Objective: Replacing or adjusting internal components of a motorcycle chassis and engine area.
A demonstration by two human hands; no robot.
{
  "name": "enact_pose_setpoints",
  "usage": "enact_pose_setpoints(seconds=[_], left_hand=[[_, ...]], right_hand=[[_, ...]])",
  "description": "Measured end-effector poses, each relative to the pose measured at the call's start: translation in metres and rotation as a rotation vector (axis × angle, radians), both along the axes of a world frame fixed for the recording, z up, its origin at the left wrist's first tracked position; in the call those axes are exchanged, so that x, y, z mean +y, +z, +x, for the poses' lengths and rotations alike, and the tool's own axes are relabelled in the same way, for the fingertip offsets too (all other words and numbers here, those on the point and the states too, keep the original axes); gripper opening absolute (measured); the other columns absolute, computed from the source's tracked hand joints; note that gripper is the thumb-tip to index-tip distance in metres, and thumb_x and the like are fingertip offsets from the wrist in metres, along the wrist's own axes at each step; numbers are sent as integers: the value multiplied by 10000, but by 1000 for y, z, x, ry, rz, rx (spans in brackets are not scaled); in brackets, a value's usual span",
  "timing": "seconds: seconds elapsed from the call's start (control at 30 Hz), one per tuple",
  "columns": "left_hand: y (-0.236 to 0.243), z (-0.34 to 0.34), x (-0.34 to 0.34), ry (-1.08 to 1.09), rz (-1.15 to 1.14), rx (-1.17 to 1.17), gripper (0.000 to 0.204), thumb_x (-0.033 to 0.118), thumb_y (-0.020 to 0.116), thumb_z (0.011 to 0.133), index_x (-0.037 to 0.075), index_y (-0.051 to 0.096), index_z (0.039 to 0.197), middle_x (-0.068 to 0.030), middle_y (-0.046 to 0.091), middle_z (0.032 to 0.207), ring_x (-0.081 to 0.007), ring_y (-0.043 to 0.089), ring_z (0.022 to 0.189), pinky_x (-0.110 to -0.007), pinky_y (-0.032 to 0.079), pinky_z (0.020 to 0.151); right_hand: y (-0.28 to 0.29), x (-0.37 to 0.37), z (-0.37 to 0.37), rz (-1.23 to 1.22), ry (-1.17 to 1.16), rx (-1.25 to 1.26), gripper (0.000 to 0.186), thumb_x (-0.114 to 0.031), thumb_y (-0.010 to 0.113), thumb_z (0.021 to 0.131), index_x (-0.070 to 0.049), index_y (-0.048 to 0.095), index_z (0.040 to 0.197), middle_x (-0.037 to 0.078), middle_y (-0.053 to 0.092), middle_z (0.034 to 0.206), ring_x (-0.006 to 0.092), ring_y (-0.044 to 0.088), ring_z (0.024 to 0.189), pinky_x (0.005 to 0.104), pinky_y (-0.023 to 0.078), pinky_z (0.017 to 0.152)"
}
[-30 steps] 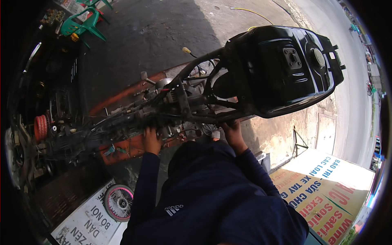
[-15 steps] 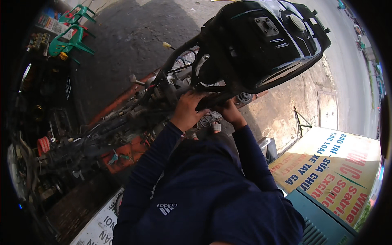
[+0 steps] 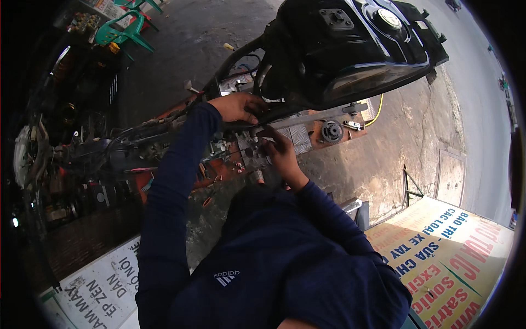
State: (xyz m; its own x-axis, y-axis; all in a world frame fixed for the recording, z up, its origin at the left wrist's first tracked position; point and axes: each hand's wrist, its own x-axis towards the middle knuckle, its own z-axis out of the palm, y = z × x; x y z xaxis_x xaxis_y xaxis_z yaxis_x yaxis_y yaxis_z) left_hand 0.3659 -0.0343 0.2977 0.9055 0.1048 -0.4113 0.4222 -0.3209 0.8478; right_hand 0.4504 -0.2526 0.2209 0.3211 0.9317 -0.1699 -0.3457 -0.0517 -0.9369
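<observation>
A stripped motorcycle stretches across in front of me, with a black fuel tank mounted over its dark tubular frame. My left hand rests at the frame below the tank, its fingers curled against the tube; what lies under the fingertips is hidden. Lower and to the right, my right hand is held just beneath the frame. Its thumb and fingers are drawn together, and any small thing between them is too dark to make out. A silver cap tops the tank.
Under the motorcycle lies an orange workbench with patterned metal plates. A round toothed part sits on it near a yellow cable. Green plastic chairs stand far left. A yellow signboard is at right, a white one at left.
My right hand has come away from under the tank, down and left. My left hand has shifted left and up along the frame. The view has turned slightly, showing more of the bench.
</observation>
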Motion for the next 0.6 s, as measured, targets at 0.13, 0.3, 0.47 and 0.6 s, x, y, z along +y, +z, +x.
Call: enact_pose_setpoints(seconds=[0.13,0.3,0.47,0.6], left_hand=[[-11,3,9,-98,91,88,649,234,711,798,-3,493,1362,-158,617,1264,-249,568,1171,-375,417,1019],[1,19,-7,-84,210,90,604,238,677,819,-11,507,1342,-154,651,1188,-237,607,1083,-356,443,963],[-10,-5,-9,116,241,-125,478,182,674,845,-15,565,1267,-137,679,1096,-204,633,1010,-335,467,924],[-9,-27,-23,310,153,-310,350,95,681,835,-4,629,1168,-130,678,1086,-208,634,1028,-333,476,928]], right_hand=[[4,5,-5,80,-2,-89,384,-54,546,960,38,490,1329,75,679,1059,107,610,883,254,494,794],[6,12,6,21,-43,-252,249,-21,536,924,58,599,1152,126,677,867,158,644,731,310,515,686],[18,18,9,17,-41,-313,203,-26,547,906,58,624,1074,130,684,829,176,664,710,309,518,666],[23,17,-1,-44,-132,-331,163,-46,561,908,63,625,1011,113,681,821,161,653,713,291,514,660]])
